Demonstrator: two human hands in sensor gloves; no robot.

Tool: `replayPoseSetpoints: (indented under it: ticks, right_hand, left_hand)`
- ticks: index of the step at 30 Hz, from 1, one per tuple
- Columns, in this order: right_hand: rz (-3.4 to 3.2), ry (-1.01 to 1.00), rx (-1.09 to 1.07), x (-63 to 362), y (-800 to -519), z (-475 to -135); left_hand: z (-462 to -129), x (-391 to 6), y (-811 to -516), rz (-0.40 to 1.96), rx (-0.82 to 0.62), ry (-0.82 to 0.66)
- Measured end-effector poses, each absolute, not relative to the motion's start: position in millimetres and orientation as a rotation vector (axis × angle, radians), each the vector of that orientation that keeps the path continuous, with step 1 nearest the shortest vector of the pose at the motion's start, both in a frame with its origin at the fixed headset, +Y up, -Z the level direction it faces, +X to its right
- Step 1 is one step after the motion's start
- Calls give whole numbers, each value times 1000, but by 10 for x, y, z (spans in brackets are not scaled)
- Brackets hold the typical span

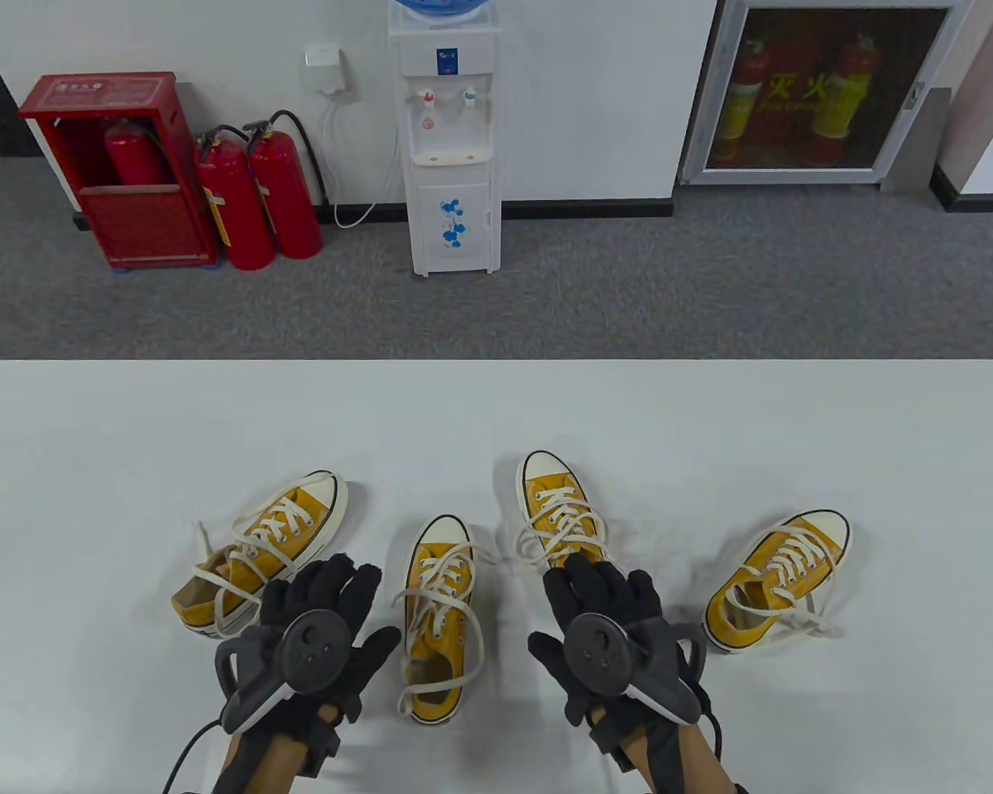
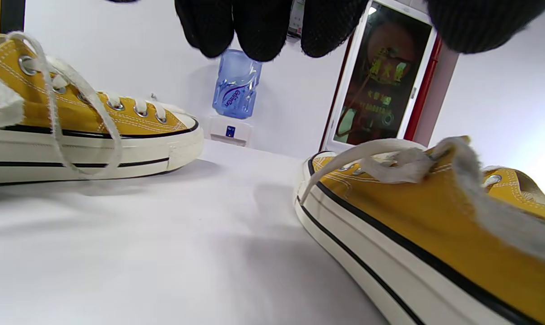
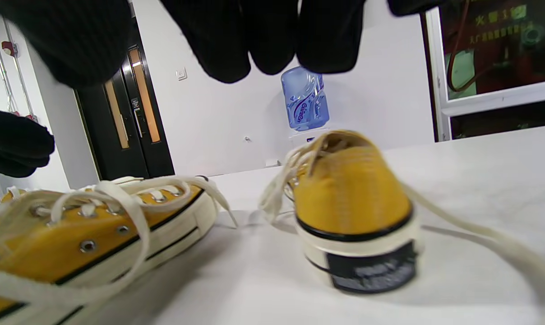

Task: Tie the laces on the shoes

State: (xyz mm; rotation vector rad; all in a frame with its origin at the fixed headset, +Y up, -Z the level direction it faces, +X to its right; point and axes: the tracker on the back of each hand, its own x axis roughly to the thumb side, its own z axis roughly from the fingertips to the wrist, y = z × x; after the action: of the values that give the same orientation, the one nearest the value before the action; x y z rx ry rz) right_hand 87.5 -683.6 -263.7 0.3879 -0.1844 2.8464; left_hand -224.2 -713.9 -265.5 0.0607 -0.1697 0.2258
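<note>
Two gloved hands sit at the near edge of the white tabletop (image 1: 496, 413), each with a round tracker on its back. Both reach forward, palms down.

The left hand (image 1: 319, 637) has its fingers spread and nearly straight. Its grip is open and holds nothing. Its fingertips lie by the heel end of the far-left shoe (image 1: 261, 550), but I cannot tell if they touch it. In the left wrist view, its fingertips (image 2: 259, 31) hang above the tabletop with no lace in them.

The right hand (image 1: 608, 628) is also flat, with its fingers straight and close together. Its grip is open too, with nothing in it. Its fingertips cover the heel end of the third shoe (image 1: 558, 509). I cannot tell if they press on it. In the right wrist view, its fingertips (image 3: 272, 40) hang above that shoe's heel.

Four yellow shoes with white toes lie in a row on the tabletop. The far-left shoe points up and to the right. The second shoe (image 1: 438, 612) lies between the two hands and points away. The third shoe points away as well. The far-right shoe (image 1: 774, 579) lies well apart from the right hand and points up and to the right. All their white laces hang loose and untied, some trailing onto the tabletop.
</note>
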Motion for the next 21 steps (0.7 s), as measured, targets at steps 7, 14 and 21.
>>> replayPoseSetpoints:
  ticks: [7,14,21]
  right_hand:
    - [2783,-111,395,550,-6825,-2860]
    - [2725,-7,386,220,-6991,-3084]
    - [2667,127,304,6,-7230,-3273]
  left_hand:
    - [-2702,-2338,-7202,162,31,-167]
    - [-2723,-2324,-7258,157,-17,-170]
    - [-2731,-2304,-7286,155,-19,-169]
